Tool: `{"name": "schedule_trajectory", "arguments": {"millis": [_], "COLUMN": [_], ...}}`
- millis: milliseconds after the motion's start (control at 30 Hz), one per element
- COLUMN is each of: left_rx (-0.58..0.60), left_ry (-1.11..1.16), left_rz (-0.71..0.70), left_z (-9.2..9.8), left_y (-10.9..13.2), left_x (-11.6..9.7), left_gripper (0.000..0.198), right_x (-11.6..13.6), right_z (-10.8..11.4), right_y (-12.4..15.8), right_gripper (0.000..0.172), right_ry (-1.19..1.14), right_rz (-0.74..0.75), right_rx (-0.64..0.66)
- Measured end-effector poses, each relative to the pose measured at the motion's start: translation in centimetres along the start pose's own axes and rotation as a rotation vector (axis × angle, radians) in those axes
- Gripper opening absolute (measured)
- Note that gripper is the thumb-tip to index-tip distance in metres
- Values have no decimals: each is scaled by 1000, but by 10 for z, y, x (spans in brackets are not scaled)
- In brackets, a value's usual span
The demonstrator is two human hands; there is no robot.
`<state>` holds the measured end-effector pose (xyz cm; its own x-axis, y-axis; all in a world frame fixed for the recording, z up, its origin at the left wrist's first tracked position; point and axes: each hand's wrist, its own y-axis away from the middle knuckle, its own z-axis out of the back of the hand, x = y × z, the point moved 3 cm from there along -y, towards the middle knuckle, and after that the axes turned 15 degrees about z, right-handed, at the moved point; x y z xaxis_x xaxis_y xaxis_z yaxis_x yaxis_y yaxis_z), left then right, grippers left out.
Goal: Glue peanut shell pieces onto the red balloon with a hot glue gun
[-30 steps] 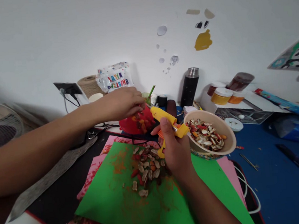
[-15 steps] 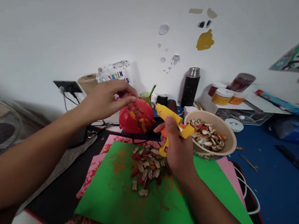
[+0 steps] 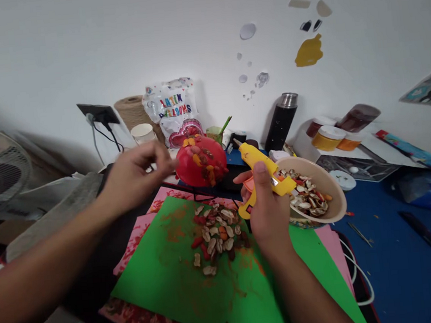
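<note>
So, the left hand (image 3: 136, 171) has just been pulled back from over the red balloon (image 3: 202, 162), and way more of its top can be seen now, orange and reddish bits stuck all over. Looks like nothing is being pressed on up there at the moment. The left fingers are loosely curled beside the balloon; whether the tips are together or apart can't be told, same for whether the balloon is touched. The yellow glue gun (image 3: 259, 160) is clamped in the right hand (image 3: 268, 212), nozzle pointed up and left. The balloon is parked behind the green sheet (image 3: 166, 288), left of the gun.

As for the surface, the sheet is smeared with orange and littered with peanut shells (image 3: 219, 237), and pink paper (image 3: 138, 235) is layered underneath. More shells are piled in the beige bowl (image 3: 334, 190), just right of the gun.

Further back, a balloon packet (image 3: 172, 104) is propped near the twine spool (image 3: 130, 111), a black flask (image 3: 282, 124) is stood by the wall, and paper cut-outs (image 3: 308, 52) are stuck above it.
</note>
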<state>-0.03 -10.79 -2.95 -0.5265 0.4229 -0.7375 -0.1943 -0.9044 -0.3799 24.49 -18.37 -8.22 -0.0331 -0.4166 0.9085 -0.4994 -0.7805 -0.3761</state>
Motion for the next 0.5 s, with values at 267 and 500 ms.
{"name": "schedule_trajectory", "arguments": {"millis": [267, 500], "left_rx": [652, 654], "left_ry": [-228, -336], "left_rz": [-208, -294], "left_z": [-47, -76], "left_y": [42, 59], "left_x": [17, 36], "left_gripper": [12, 13], "right_x": [-7, -9], "right_z": [-5, -7], "right_y": [3, 7], "right_gripper": [75, 74], "right_ry": [17, 48], "right_rz": [43, 19], "right_rx": [35, 66]}}
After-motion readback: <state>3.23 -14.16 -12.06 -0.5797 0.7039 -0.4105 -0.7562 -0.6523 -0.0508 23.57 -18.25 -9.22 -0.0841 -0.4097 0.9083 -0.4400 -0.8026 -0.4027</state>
